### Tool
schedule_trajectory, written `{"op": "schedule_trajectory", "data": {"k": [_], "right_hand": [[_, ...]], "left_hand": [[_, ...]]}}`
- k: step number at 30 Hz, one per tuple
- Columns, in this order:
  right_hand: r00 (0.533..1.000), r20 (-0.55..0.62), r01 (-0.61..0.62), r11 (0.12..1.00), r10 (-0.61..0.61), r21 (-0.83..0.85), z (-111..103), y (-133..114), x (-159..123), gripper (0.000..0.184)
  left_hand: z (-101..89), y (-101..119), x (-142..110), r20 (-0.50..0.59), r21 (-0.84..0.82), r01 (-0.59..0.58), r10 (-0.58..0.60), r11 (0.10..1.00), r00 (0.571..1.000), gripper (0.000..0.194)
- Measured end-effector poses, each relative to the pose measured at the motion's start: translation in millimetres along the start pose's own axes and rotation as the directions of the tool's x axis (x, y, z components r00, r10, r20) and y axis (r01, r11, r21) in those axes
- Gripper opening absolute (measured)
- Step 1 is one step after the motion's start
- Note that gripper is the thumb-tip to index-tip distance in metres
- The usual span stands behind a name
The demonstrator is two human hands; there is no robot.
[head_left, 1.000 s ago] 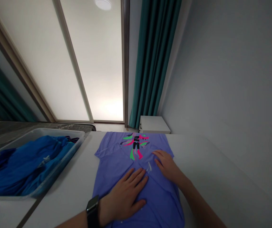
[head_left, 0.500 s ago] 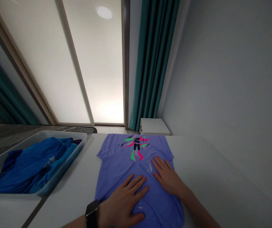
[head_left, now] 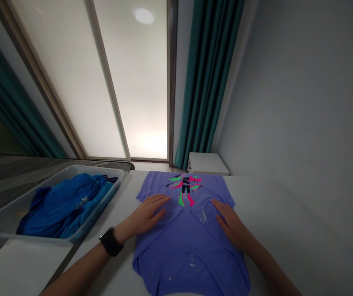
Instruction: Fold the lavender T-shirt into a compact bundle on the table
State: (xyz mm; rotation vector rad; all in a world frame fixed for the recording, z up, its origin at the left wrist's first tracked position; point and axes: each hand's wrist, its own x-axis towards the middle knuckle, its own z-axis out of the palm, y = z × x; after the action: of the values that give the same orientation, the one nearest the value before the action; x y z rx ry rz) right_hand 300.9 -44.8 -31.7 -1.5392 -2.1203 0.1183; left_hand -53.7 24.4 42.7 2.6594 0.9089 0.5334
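A purple shirt (head_left: 189,238) lies spread on the white table, its neckline towards me and a colourful print with black letters at its far end. My left hand (head_left: 145,213) rests on the shirt's left side near the far sleeve, fingers stretched out. On the opposite side my right hand (head_left: 230,224) lies on the fabric beside a small white mark, its fingers also extended. Neither hand grips the cloth. A dark watch (head_left: 111,241) is on my left wrist. Some folds run across the middle of the shirt.
On the left stands a clear plastic bin (head_left: 71,242) holding blue clothes (head_left: 68,203). The white table (head_left: 275,246) reaches the grey wall on the right. Beyond the table are a small white cabinet (head_left: 209,163), a teal curtain (head_left: 209,82) and frosted sliding doors (head_left: 142,90).
My left hand has moved from the middle of the shirt to its far left side, uncovering the neckline. My right hand has shifted slightly outward. The view has turned a little left.
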Motion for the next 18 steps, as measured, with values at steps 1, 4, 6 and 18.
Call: {"op": "schedule_trajectory", "data": {"k": [1, 4, 6, 18], "right_hand": [[0.999, -0.029, -0.018, 1.000, 0.018, 0.010, -2.8, 0.4, -2.2, 0.046], [0.989, -0.110, -0.095, 0.995, 0.099, 0.035, -10.7, -1.2, -14.0, 0.040], [0.978, -0.152, -0.140, 0.989, 0.145, 0.042, -15.0, -4.4, -25.5, 0.037], [0.932, -0.216, -0.325, 0.935, 0.292, -0.138, -9.8, -52.4, -105.0, 0.038]], "left_hand": [[1.6, -2.5, 0.6, -0.015, 0.008, -0.001, 0.001, 1.000, 1.000, 0.040], [10.8, 4.8, 8.7, 0.006, 0.024, -0.056, 0.056, 0.998, 0.998, 0.033], [17.9, 17.1, 20.2, 0.048, 0.038, -0.118, 0.116, 0.992, 0.992, 0.033], [91.9, 79.9, 106.2, 0.190, 0.068, -0.276, 0.259, 0.959, 0.947, 0.057]]}}
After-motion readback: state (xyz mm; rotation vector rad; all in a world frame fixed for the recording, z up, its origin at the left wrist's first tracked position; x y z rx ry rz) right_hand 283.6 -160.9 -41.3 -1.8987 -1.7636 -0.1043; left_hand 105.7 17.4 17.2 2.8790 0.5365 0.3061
